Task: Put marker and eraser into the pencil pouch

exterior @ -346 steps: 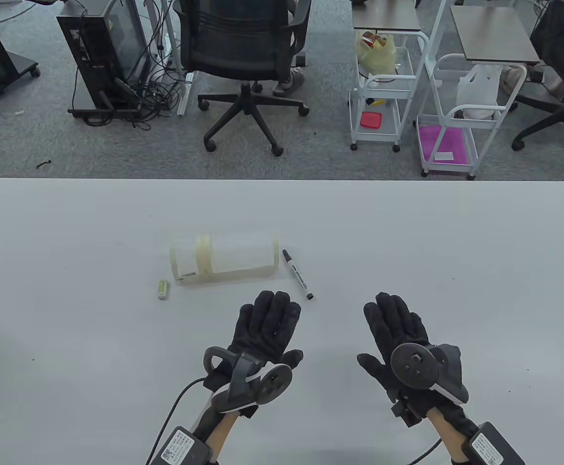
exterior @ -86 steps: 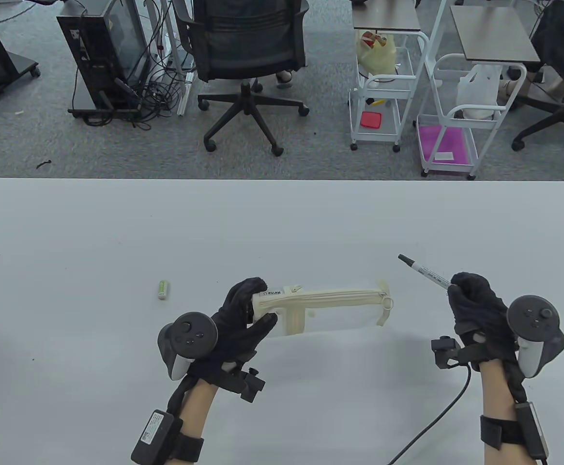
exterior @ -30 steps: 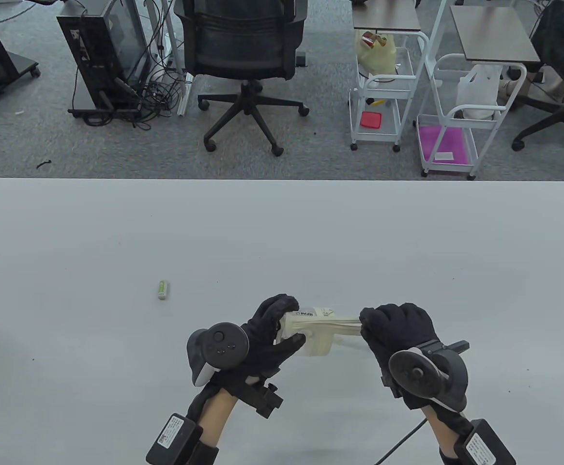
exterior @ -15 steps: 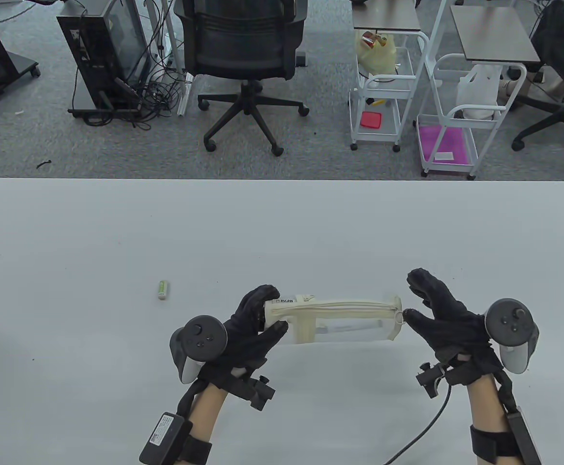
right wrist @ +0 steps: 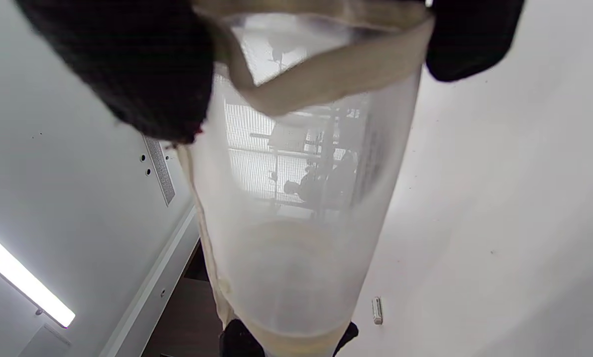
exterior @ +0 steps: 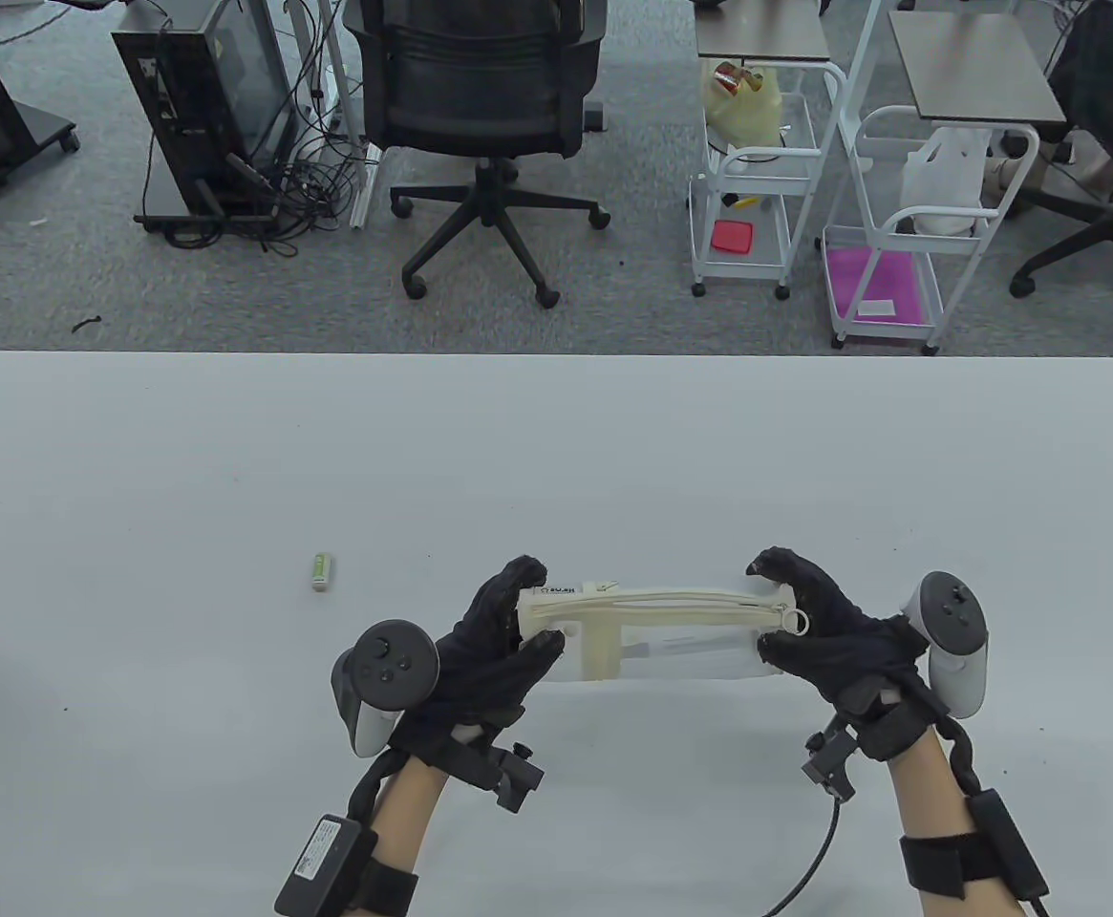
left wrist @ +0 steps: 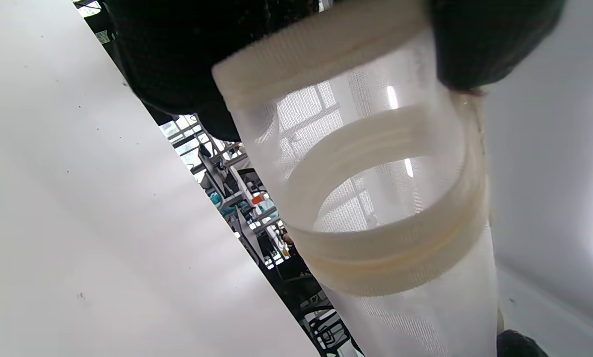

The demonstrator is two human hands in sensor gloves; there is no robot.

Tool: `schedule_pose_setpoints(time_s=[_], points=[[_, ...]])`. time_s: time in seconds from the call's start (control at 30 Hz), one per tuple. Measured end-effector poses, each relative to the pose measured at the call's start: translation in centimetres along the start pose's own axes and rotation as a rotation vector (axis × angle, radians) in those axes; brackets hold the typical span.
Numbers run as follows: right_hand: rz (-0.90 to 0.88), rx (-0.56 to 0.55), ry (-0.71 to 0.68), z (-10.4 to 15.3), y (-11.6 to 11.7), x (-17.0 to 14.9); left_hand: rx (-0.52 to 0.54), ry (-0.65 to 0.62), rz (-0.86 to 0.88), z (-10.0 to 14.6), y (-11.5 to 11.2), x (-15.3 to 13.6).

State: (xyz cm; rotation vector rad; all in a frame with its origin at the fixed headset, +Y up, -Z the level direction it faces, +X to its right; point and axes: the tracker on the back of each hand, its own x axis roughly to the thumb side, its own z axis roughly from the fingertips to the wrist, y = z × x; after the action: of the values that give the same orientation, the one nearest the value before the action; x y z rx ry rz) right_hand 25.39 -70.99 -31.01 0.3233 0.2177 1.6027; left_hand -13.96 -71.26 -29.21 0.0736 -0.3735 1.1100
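The clear mesh pencil pouch (exterior: 656,635) with cream trim is held level just above the table between both hands. My left hand (exterior: 535,611) grips its left end. My right hand (exterior: 771,607) grips its right end, by the zipper's ring pull (exterior: 795,622). The marker (exterior: 671,651) shows faintly through the mesh, lying inside the pouch. The small white and green eraser (exterior: 323,570) lies on the table to the left of the pouch, apart from both hands. The pouch fills the left wrist view (left wrist: 390,198) and the right wrist view (right wrist: 301,198), where the eraser (right wrist: 376,310) also shows.
The grey table (exterior: 556,439) reaches to the far edge. Beyond it on the floor stand an office chair (exterior: 484,105), a computer case (exterior: 203,105) and two white carts (exterior: 757,191).
Half a second ago my right hand was open beside the pouch's right end; now it grips that end. The marker, held in my right hand 2.9 s ago, now lies inside the pouch.
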Motion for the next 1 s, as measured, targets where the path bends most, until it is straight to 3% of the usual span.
schedule_pose_setpoints(time_s=[0.13,0.33,0.5,0.63,0.73,0.83,1.0], points=[[0.010,-0.055,-0.020,0.2,-0.4,0.2,-0.092,0.014,-0.107,-0.3,1.0,0.8],[0.000,-0.128,-0.023,0.5,-1.3,0.3,0.123,0.057,-0.405,0.1,5.9,0.9],[-0.006,-0.131,-0.015,0.6,-1.5,0.2,0.248,0.321,-0.553,-1.5,10.1,-3.1],[0.000,-0.128,-0.015,0.6,-1.6,0.2,0.184,0.591,-0.800,-3.0,11.7,-6.9],[0.008,-0.124,-0.010,0.5,-1.6,0.2,0.145,0.761,-0.899,-3.7,12.5,-9.4],[0.017,-0.121,-0.003,0.5,-1.7,0.2,0.126,0.891,-0.843,-3.8,12.9,-11.5],[0.009,-0.118,0.005,0.5,-1.7,0.0,0.146,0.961,-0.947,-4.2,12.3,-13.4]])
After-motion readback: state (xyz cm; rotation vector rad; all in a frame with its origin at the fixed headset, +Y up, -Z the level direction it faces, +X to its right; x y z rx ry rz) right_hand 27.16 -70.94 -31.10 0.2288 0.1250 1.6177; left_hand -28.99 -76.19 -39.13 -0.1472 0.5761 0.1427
